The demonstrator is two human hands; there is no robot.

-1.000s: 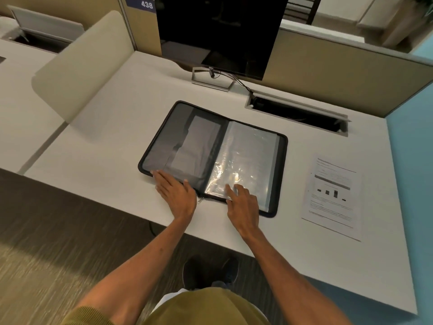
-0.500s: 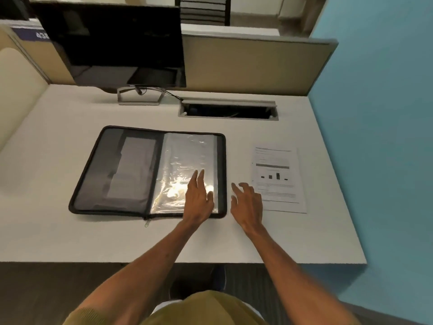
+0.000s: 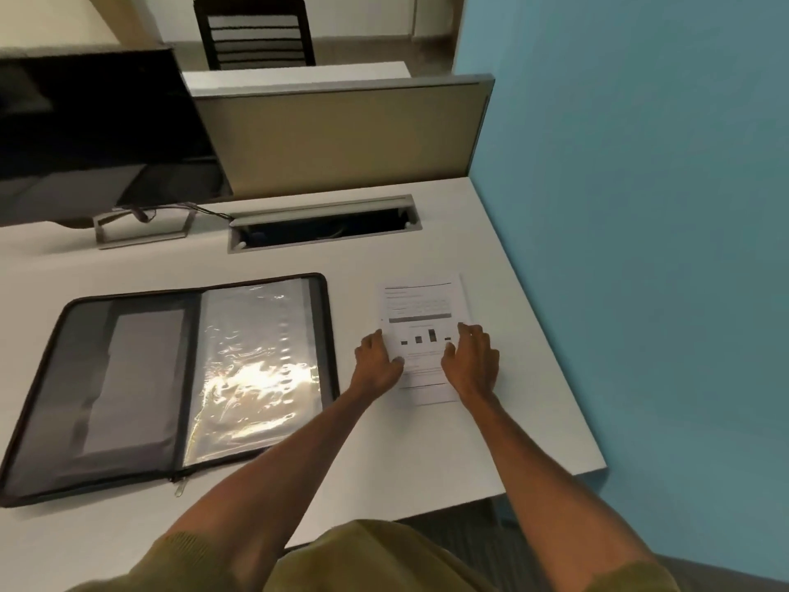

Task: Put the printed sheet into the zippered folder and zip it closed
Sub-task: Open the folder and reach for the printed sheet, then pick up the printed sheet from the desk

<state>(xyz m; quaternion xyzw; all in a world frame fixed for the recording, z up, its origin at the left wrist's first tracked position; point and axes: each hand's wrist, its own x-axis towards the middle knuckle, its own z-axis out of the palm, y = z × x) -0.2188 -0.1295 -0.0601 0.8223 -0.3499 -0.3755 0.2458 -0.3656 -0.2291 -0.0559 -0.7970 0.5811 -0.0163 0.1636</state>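
Right hand (image 3: 471,363): palm down on the right half of the printed sheet (image 3: 420,307), fingers loosely spread and only slightly bent, resting flat on the paper with nothing grasped. Left hand (image 3: 378,363): set against the sheet's left edge, thumb lying on top of the paper; the fingers are bent at the edge, and it cannot be told whether they have caught the paper or merely rest beside it. The sheet lies flat on the white desk (image 3: 405,455), near its right side, bar chart and text lines facing up, its near corners partly hidden by the wrists. The zippered folder (image 3: 141,378) lies just beside the sheet to the left, apart from it, opened flat: grey pocketed panel on its left half, glossy clear sleeve (image 3: 256,365) on its right half, catching glare. Zipper pull (image 3: 181,485) hangs at the near edge by the spine. Behind the folder: a monitor (image 3: 98,130) on its stand and an open cable tray (image 3: 324,226) set into the desk. A beige partition (image 3: 341,134) backs the desk; a blue wall (image 3: 640,207) adjoins its right side.
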